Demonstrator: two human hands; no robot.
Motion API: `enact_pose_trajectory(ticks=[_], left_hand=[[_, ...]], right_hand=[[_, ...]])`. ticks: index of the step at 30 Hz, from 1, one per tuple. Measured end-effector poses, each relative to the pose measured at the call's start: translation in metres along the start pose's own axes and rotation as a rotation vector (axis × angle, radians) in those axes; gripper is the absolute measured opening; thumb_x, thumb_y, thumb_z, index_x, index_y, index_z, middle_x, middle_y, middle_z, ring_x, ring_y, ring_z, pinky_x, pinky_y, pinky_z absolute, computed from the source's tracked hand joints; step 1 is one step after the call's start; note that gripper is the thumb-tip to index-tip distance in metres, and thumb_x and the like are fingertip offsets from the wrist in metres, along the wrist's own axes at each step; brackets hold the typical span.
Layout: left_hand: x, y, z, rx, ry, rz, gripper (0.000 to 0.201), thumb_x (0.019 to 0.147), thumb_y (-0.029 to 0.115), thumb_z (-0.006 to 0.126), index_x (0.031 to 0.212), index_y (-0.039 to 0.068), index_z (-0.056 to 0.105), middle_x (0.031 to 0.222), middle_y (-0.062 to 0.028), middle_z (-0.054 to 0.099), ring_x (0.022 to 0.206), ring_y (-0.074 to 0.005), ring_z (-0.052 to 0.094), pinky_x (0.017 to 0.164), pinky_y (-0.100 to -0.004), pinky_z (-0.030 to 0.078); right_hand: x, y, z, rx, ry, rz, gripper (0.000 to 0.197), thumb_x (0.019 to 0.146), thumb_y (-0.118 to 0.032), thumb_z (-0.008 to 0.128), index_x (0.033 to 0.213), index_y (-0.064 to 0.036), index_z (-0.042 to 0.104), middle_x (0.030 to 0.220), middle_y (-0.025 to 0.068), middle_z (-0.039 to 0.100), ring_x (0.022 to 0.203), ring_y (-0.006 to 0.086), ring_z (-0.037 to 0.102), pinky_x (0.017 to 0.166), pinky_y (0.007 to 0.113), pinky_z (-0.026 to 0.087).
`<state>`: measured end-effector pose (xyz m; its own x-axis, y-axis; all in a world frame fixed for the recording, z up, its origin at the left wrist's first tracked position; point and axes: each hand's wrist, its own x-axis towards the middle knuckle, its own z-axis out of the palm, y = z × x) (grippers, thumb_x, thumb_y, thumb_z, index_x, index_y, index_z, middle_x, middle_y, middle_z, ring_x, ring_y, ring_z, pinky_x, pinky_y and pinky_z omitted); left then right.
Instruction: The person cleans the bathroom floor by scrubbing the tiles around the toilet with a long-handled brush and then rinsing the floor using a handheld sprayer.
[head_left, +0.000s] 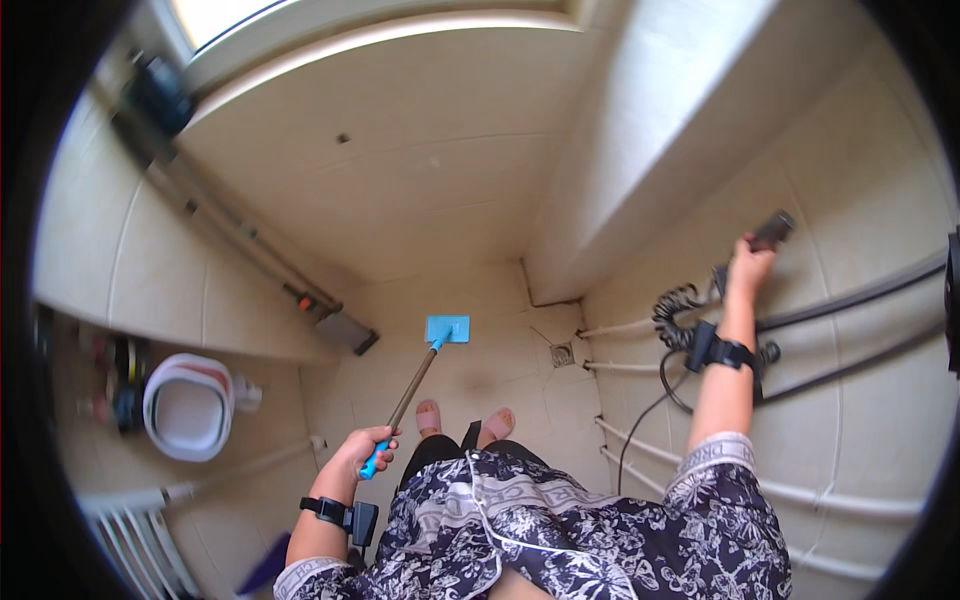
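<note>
My left hand (362, 452) is closed round the blue grip of a small mop. The mop's flat blue rectangular head (447, 329) is over the beige tiled floor, in front of my feet in pink slippers (497, 422). Out to the right, my right hand (749, 266) is wrapped round a dark grey handheld object (772, 231) beside the wall; its exact kind is unclear. Just below that hand hangs a black coiled hose (676, 312), and I cannot tell whether it joins the object. Both wrists wear black strapped devices.
A floor drain (562, 354) lies right of the mop head. White pipes (640, 445) and dark thick bars (860, 297) line the right wall. On the left are a stick vacuum cleaner (345, 328), a white basin (188, 410) and a white radiator (145, 550).
</note>
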<state>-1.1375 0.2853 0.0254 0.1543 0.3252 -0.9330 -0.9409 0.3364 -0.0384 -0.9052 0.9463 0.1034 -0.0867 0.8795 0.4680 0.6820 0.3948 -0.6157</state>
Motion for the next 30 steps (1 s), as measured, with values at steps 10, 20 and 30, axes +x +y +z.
enact_pose_trajectory(ticks=[10,20,30], left_hand=[[-0.037,-0.194,-0.166,-0.356,0.137,0.038,0.015,0.090,0.021,0.044,0.091,0.006,0.046,0.068,-0.0033,0.047,0.044,-0.0080,0.036,0.033,-0.0186,0.029],[-0.035,-0.174,-0.159,-0.356,0.064,0.044,0.017,0.091,0.023,0.044,0.095,0.007,0.045,0.070,-0.0024,0.046,0.044,-0.0072,0.035,0.033,-0.0177,0.028],[-0.030,-0.185,-0.173,-0.338,0.108,0.031,0.017,0.089,0.023,0.046,0.093,0.006,0.047,0.069,-0.0026,0.047,0.043,-0.0067,0.036,0.033,-0.0182,0.029]], right_hand=[[-0.268,-0.252,-0.080,0.751,-1.187,-0.170,0.046,0.082,-0.042,0.059,0.104,-0.0069,0.039,0.072,-0.0009,0.048,0.060,0.0059,0.049,0.052,0.018,0.041],[-0.397,-0.201,-0.057,0.923,-1.353,0.694,0.051,0.081,-0.057,0.049,0.088,-0.0061,0.048,0.059,0.0032,0.050,0.039,0.0101,0.046,0.034,0.023,0.037],[-0.363,-0.229,-0.051,1.037,-1.310,0.608,0.053,0.082,-0.057,0.047,0.090,-0.0047,0.049,0.059,0.0026,0.049,0.041,0.0100,0.047,0.036,0.022,0.038]])
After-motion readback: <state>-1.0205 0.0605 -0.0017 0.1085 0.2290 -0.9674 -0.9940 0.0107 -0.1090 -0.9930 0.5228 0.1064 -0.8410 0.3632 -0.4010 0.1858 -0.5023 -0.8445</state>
